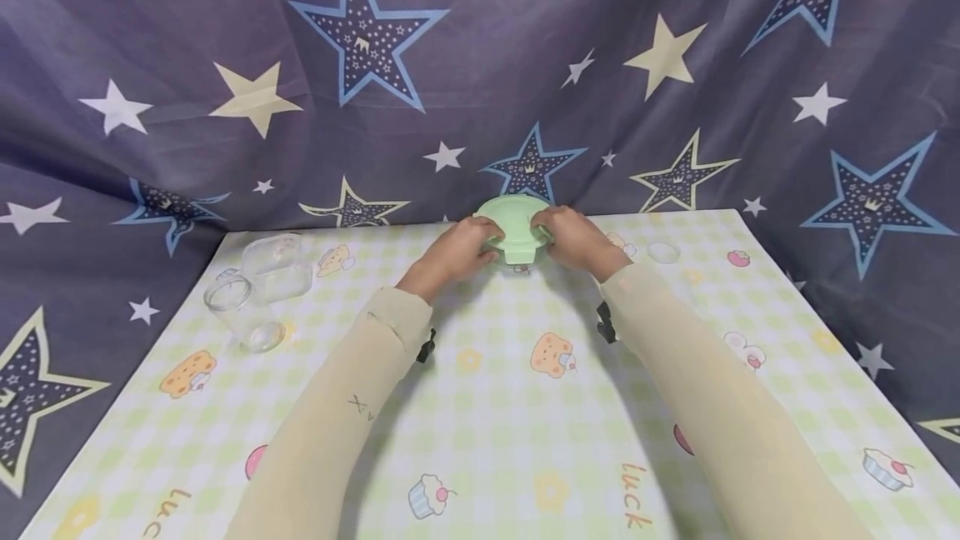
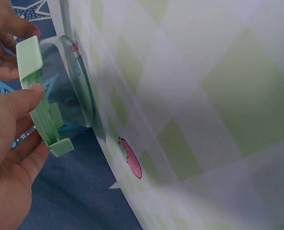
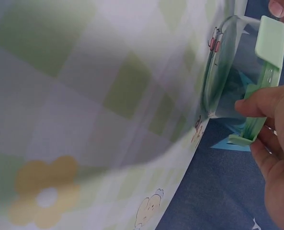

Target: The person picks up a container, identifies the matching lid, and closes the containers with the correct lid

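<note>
A round clear container (image 2: pixel 67 79) stands near the table's back edge, with a light green lid (image 1: pixel 513 219) over its top. The lid's side clips (image 3: pixel 271 40) stick out from the rim in the wrist views. My left hand (image 1: pixel 463 248) grips the lid's left edge, thumb on the rim and fingers curled beneath. On the opposite edge my right hand (image 1: pixel 576 238) holds the lid in the same manner. Whether the lid sits fully down on the container, I cannot tell.
On the left of the table are a tall clear jar (image 1: pixel 243 315) and a clear rectangular container (image 1: pixel 277 269). A small clear round piece (image 1: pixel 663 252) lies to the right of my right hand. A star-patterned curtain (image 1: pixel 480 65) hangs right behind the table.
</note>
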`<move>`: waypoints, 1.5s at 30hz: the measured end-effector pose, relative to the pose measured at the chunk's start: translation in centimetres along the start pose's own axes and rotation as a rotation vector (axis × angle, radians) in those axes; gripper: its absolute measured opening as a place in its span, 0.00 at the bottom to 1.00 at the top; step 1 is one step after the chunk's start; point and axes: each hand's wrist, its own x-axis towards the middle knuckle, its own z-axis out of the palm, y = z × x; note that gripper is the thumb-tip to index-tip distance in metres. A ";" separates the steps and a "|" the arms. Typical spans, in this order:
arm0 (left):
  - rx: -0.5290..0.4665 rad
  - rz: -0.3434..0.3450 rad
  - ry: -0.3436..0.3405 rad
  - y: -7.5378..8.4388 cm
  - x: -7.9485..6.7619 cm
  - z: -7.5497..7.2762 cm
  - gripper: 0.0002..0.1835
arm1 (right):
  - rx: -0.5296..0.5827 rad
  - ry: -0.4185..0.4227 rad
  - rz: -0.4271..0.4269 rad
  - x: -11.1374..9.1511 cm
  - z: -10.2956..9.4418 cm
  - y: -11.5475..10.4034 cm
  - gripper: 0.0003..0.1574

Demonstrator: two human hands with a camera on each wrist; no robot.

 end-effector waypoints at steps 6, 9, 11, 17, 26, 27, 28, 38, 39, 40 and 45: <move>0.001 -0.013 0.009 -0.2 -0.1 0.2 0.17 | -0.008 -0.005 0.007 0.0 0.2 -0.1 0.33; -0.002 -0.023 0.016 -0.3 0.0 0.3 0.16 | -0.006 -0.005 0.010 -0.1 0.2 -0.1 0.33; -0.002 -0.023 0.020 -0.4 0.1 0.3 0.16 | -0.003 -0.006 0.017 -0.2 0.2 -0.2 0.33; 0.003 -0.021 0.026 -0.4 0.1 0.4 0.16 | -0.008 -0.007 0.019 -0.2 0.1 -0.3 0.33; 0.017 -0.023 0.031 -0.1 -0.4 0.3 0.17 | -0.027 -0.020 -0.001 -0.1 -0.1 -0.2 0.33; 0.023 -0.025 0.032 0.0 -0.6 0.1 0.18 | -0.029 -0.024 -0.005 -0.1 -0.1 -0.2 0.33; 0.029 -0.024 0.035 0.1 -0.8 -0.1 0.18 | -0.034 -0.029 -0.011 -0.1 -0.2 -0.2 0.33; 0.098 -0.089 0.078 0.0 -4.3 -2.6 0.20 | -0.014 -0.042 -0.075 -1.0 -1.3 -0.2 0.35; 0.112 -0.096 0.088 0.0 -4.8 -2.9 0.20 | -0.014 -0.032 -0.080 -1.2 -1.4 -0.1 0.35; 0.128 -0.101 0.100 0.0 -5.3 -3.1 0.21 | -0.014 -0.023 -0.082 -1.5 -1.5 0.0 0.34; 0.189 -0.077 0.196 -0.3 -7.9 -4.5 0.20 | -0.027 -0.003 -0.091 -2.4 -1.9 0.8 0.31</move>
